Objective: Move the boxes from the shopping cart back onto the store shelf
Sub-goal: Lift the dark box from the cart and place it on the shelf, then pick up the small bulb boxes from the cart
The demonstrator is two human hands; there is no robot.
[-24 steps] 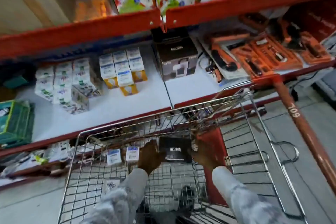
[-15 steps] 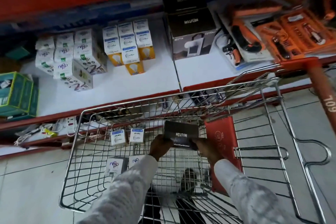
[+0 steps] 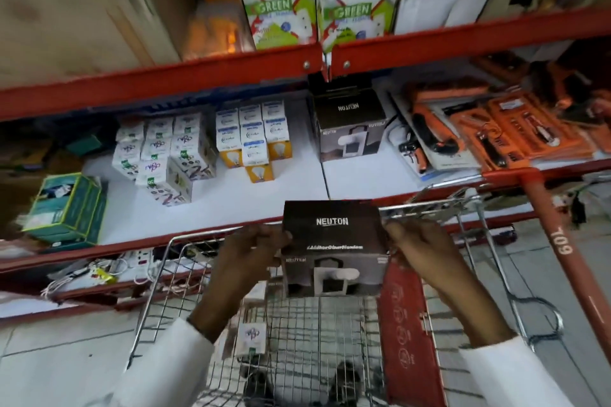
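I hold a black Neuton box (image 3: pixel 334 246) between both hands, lifted above the far rim of the wire shopping cart (image 3: pixel 185 251). My left hand (image 3: pixel 246 256) grips its left side and my right hand (image 3: pixel 420 249) grips its right side. A matching Neuton box (image 3: pixel 350 124) stands on the white middle shelf (image 3: pixel 291 190) straight ahead, with another dark box behind it. One small white box (image 3: pixel 252 337) still lies in the cart, below my left wrist.
Small white bulb boxes (image 3: pixel 162 150) and yellow-bottomed bulb boxes (image 3: pixel 253 139) stand left of the shelved Neuton box. Orange tool packs (image 3: pixel 489 129) lie to its right. A green box (image 3: pixel 67 206) sits far left. A red upright post (image 3: pixel 562 248) rises right of the cart.
Both hands have raised the Neuton box out of the cart basket to rim height, toward the shelf. My view has tilted up, so the top shelf shows again.
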